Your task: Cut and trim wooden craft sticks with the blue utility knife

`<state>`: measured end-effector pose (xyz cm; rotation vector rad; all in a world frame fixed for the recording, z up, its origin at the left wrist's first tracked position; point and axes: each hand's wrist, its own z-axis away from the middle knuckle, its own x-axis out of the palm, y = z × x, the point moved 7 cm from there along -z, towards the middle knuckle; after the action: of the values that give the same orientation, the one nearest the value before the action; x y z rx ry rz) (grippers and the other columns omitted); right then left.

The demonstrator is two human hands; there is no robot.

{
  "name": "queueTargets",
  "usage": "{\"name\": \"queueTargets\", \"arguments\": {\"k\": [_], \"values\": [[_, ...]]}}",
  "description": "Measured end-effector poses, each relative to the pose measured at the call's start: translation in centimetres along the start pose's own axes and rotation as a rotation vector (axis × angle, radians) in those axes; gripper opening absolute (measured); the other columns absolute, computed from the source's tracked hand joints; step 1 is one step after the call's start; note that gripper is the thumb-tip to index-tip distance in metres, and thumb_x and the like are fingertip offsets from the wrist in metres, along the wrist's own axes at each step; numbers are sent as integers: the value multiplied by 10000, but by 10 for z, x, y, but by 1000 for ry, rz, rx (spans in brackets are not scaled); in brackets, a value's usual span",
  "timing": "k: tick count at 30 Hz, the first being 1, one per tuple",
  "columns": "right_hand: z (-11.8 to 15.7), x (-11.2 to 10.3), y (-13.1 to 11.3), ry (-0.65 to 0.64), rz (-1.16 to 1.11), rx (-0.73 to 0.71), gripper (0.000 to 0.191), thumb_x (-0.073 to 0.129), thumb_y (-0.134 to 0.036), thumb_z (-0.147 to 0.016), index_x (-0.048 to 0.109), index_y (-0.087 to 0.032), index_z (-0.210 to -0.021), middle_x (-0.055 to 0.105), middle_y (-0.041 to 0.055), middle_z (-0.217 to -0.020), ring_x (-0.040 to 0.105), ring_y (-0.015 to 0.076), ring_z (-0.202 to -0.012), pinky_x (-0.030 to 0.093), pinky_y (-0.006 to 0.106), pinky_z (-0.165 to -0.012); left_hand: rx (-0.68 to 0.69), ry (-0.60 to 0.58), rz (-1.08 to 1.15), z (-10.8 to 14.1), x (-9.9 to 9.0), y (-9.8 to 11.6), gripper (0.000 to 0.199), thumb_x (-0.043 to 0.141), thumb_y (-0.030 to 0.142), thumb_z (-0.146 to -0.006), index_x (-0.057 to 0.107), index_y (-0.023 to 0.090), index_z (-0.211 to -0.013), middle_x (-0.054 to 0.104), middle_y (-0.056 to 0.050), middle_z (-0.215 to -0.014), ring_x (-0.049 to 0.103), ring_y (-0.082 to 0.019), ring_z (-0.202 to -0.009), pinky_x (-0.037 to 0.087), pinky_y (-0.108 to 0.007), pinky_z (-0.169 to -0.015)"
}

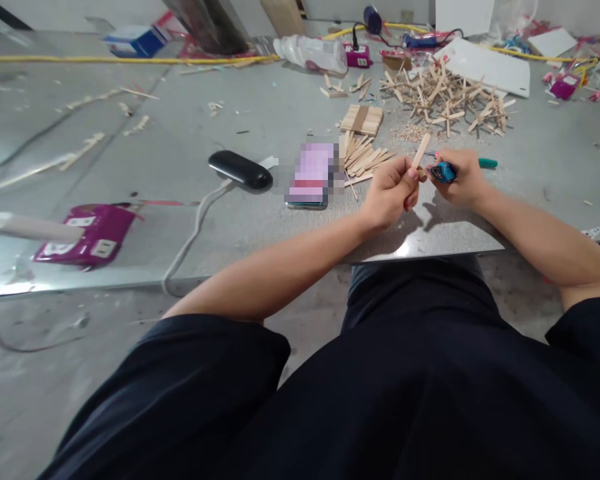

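My left hand [391,192] pinches a flat wooden stick [421,152], which points up and slightly right. Close on its right, my right hand [459,177] is closed round a blue tool [443,172], its dark end facing the stick. Whether tool and stick touch is hard to tell. Loose wooden sticks [367,159] lie fanned out beyond my left hand, with a banded bundle of sticks [362,120] behind them. Farther back is a heap of cut and crossed sticks [447,97]. A green-handled item [488,163] lies just beyond my right hand.
A phone [310,175] and a black oval device [241,169] with a grey cable lie left of my hands. A purple box [87,233] sits at the left on the grey table [250,233]. At the back are a clear bottle [311,55] and a white sheet [485,67].
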<state>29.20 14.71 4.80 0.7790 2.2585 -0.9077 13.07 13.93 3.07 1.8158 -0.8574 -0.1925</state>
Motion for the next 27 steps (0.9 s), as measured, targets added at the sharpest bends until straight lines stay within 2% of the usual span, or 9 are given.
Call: {"name": "queueTargets", "arguments": {"k": [3,7,15,21,27], "values": [[1,0,-2,-25,-7,-19,523,672,-716,-952,454,-293,-737,520,-12,-650,461,193,-608,352,409,-648,-54,-38,-20,4,4,-4,641,815,833,-928,622,223,-894,506,93,-556,480,-76,-426,437,-233,-452],[1,0,0,-80,-5,-39,486,702,-662,-951,468,-290,-743,563,10,-662,533,213,-621,376,424,-663,-95,-89,-8,7,9,-5,639,817,840,-921,631,230,-881,553,73,-565,523,-93,-437,474,-248,-456],[3,7,12,-184,123,-3,529,634,-748,-1005,514,-294,-763,610,50,-721,607,254,-739,458,446,-729,-166,-177,26,11,13,-10,652,803,860,-918,660,225,-883,569,57,-578,537,-103,-469,507,-266,-491],[1,7,13,-228,139,-29,565,591,-783,-1016,491,-298,-744,556,39,-694,583,250,-746,442,446,-758,-164,-236,11,10,12,-8,641,787,835,-952,687,205,-881,590,46,-535,590,-116,-463,467,-247,-481],[-1,5,8,-276,95,42,642,622,-868,-955,458,-297,-712,545,40,-663,530,247,-732,398,446,-753,-186,-244,-12,10,10,-9,665,787,852,-936,723,191,-904,645,21,-572,643,-138,-496,498,-261,-497]]}}
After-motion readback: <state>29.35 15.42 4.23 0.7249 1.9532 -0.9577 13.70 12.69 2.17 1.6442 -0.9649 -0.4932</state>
